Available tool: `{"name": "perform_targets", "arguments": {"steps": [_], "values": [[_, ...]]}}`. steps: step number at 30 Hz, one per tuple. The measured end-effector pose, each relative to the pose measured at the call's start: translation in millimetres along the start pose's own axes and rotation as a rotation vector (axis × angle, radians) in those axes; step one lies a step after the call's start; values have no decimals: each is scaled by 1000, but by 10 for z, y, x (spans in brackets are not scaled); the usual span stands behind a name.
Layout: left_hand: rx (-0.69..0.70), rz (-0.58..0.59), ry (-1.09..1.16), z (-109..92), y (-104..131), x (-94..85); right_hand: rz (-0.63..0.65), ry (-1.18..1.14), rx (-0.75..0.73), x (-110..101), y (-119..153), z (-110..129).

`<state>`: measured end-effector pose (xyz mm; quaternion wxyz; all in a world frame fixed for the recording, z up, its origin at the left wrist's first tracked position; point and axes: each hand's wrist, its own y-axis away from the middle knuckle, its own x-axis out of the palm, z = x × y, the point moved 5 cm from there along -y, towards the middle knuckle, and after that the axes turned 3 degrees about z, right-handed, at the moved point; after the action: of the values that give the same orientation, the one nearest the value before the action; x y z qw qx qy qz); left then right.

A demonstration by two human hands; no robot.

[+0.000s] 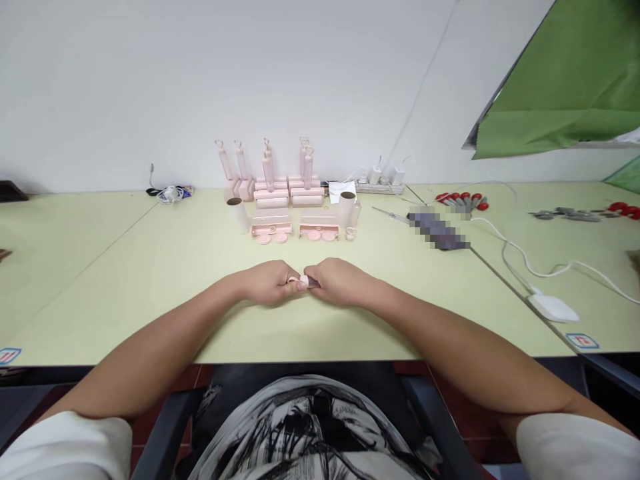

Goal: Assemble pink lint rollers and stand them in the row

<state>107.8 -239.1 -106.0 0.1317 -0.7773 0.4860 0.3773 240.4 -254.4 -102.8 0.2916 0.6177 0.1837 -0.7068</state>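
My left hand (270, 283) and my right hand (340, 283) meet over the front middle of the table, both closed. Between them is a small lint roller handle (305, 281), with a pale pink end and a clear tube section. My left fingers pinch the pink end, and my right fist wraps the tube; most of it is hidden. Beyond the hands lie two open pink roller cases (271, 229), with round pink caps (321, 235) in front. A white sticky roll (238, 215) stands on the left, and another roll (347, 209) on the right.
Several pink handles (268, 172) stand upright near the wall behind pink cases (307, 197). To the right are a power strip (380, 189), a blurred dark object (437, 230), red-handled tools (463, 200) and a white device (553, 307) on a cable. Bundled cable (171, 194) lies left.
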Motion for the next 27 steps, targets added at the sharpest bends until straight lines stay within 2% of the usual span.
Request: {"name": "perform_targets", "arguments": {"steps": [4, 7, 11, 15, 20, 22, 27], "values": [[20, -10, -130, -135, -10, -69, 8, -1, -41, 75, -46, 38], [34, -86, -124, -192, 6, -171, -83, -98, -14, 69, -79, 38], [18, -191, 17, -92, 51, -253, -224, -175, 68, -23, -72, -16], [7, -153, 112, 3, 48, -188, -207, -186, 91, -37, -45, -31], [-21, -80, 128, -10, 8, -112, -169, -129, 99, 20, -25, -37], [-22, -105, 121, -16, -14, -96, -169, -110, 114, 24, -22, -55], [21, -256, 157, 14, -73, -38, -171, -98, 156, 6, -12, -95]]}}
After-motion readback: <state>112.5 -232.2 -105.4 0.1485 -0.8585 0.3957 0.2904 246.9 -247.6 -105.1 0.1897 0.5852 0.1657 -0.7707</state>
